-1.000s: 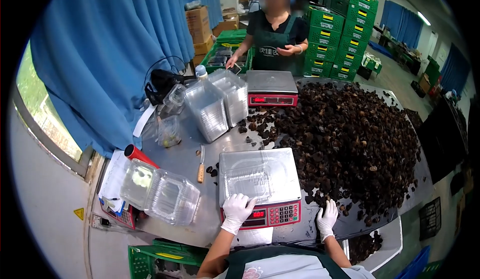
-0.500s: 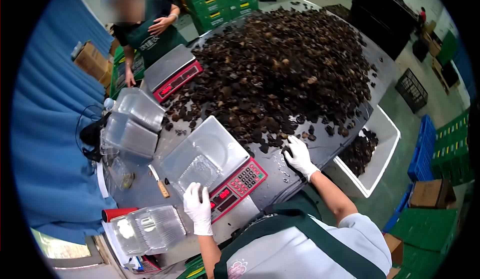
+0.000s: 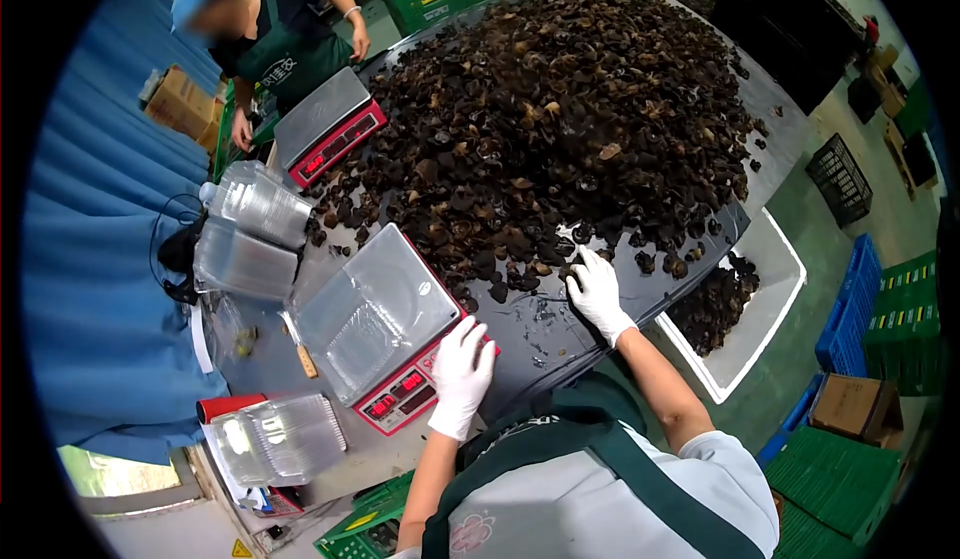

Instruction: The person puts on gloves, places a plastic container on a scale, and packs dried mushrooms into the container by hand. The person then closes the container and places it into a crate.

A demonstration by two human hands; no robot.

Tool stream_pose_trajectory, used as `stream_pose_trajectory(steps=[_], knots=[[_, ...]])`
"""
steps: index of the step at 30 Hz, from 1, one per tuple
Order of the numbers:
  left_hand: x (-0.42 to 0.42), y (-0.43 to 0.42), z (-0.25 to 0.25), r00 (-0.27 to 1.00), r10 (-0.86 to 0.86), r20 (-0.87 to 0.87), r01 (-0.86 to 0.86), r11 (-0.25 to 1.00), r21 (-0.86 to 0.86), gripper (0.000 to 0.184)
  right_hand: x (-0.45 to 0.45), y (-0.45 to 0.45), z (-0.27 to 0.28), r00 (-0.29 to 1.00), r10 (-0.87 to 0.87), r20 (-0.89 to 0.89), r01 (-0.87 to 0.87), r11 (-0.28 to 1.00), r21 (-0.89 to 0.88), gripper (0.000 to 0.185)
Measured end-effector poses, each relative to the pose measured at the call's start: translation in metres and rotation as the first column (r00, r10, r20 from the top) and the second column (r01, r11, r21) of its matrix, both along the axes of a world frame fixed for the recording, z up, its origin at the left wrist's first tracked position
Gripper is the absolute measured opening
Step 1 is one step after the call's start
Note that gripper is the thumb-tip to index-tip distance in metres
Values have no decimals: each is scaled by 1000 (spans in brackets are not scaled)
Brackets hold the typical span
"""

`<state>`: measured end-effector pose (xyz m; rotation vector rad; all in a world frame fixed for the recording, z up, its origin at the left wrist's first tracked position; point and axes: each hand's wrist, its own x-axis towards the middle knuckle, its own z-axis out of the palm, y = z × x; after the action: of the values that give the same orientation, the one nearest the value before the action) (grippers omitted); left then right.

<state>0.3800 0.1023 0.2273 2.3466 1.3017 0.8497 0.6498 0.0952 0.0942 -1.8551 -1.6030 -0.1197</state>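
Note:
My left hand point(image 3: 461, 377), in a white glove, rests over the keypad end of the red-framed scale point(image 3: 408, 396), fingers extended and holding nothing; it hides most of the keys. On the scale's plate lies a clear plastic container point(image 3: 357, 349). My right hand point(image 3: 598, 299), also gloved, is at the near edge of a large heap of dark wood ear mushrooms point(image 3: 560, 109). Its fingers are stretched out toward the loose pieces, with nothing visible in them. Whether the fingertips touch a piece I cannot tell.
Clear containers point(image 3: 245, 259) are stacked at the left, and more clear containers point(image 3: 278, 441) lie nearer. A knife point(image 3: 305, 359) lies beside the scale. A second scale point(image 3: 335, 129) stands near a co-worker point(image 3: 285, 44). A white bin point(image 3: 785, 294) with mushrooms is at the right.
My left hand has moved right along the scale's panel, from the display end to the keypad. My right hand reaches slightly farther toward the heap. The co-worker's raised hand has moved away from the apron.

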Motion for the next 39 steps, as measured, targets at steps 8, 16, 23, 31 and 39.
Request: stream_pose_trajectory(steps=[8,16,23,31,39], knots=[[91,54,-58,993,-38,-115,4,959,-283,74,16,71,34,978,186,-89,-186,982,17,38],[129,96,-100,935,49,-350,-119,976,-180,85,26,100,45,931,366,2,-299,764,-572,59],[121,10,-96,985,-162,-60,150,976,-158,55,66,-15,23,878,476,-53,-468,827,-314,27],[97,6,-82,997,-72,3,71,980,-184,38,79,0,50,773,597,-214,-634,738,-231,31],[113,113,-79,933,291,-212,-313,947,-75,69,44,156,66,911,410,-35,-412,906,-100,49]])
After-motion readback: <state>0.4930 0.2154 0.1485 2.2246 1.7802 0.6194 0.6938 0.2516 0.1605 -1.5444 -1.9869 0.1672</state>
